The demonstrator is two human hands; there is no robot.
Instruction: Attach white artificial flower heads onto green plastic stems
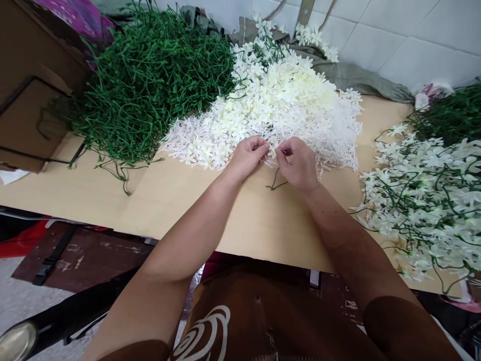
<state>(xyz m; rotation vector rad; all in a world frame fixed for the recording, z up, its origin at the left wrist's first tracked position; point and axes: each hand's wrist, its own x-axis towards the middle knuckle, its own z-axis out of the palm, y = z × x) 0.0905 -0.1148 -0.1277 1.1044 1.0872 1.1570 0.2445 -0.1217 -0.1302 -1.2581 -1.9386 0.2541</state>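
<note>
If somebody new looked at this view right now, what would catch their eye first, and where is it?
Probably the big pale heap of white flowers in the upper middle, beside a tangled mound of green stems on the picture's left. Next, the left hand and right hand, fingertips close together at the heap's near edge. On the picture's right lies a pile of white flowers with green stems.
</note>
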